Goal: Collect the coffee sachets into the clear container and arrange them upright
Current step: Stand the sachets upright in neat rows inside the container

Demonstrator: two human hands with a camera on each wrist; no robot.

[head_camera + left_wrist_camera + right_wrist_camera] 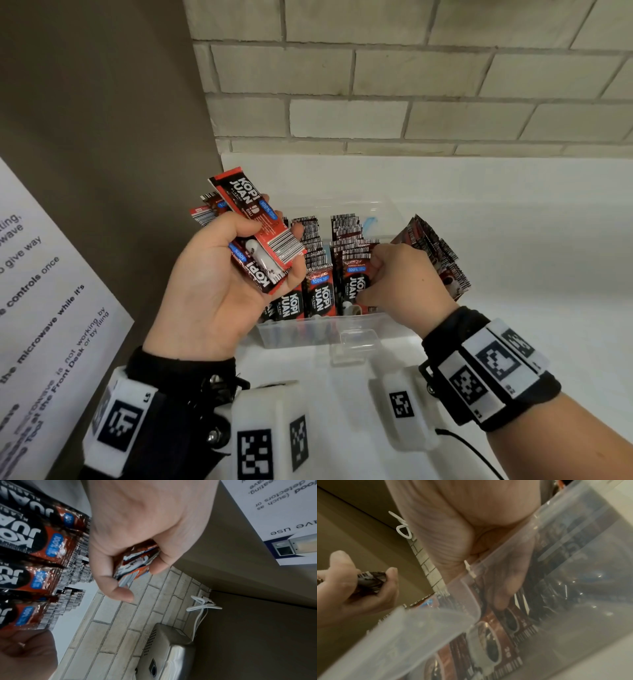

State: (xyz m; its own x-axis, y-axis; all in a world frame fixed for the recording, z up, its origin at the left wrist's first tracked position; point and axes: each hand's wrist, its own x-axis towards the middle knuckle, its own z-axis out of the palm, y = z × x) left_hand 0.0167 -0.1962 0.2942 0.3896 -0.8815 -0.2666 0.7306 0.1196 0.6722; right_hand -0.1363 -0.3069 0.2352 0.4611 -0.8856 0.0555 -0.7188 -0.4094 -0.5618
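My left hand [274, 246] is raised at the clear container's left end and grips a fanned bunch of red-and-black coffee sachets [253, 209]. The left wrist view shows thumb and fingers curled round this bunch [137, 562]. The clear container [298, 334] sits on the white counter and holds several rows of upright sachets [318, 294]. My right hand [371, 274] reaches into its right half, fingers curled round the front sachets of that row [356, 284]. Seen through the container wall [436, 628], its fingers [510, 582] lie against the sachets. More sachets [435, 253] lean at the container's right end.
A dark cabinet side [102, 120] with a printed microwave notice [51, 291] stands close on the left. A brick wall [411, 85] runs behind the white counter [531, 240]. A clear latch [356, 346] juts from the container front. A metal appliance [168, 653] and a white cable [200, 605] are nearby.
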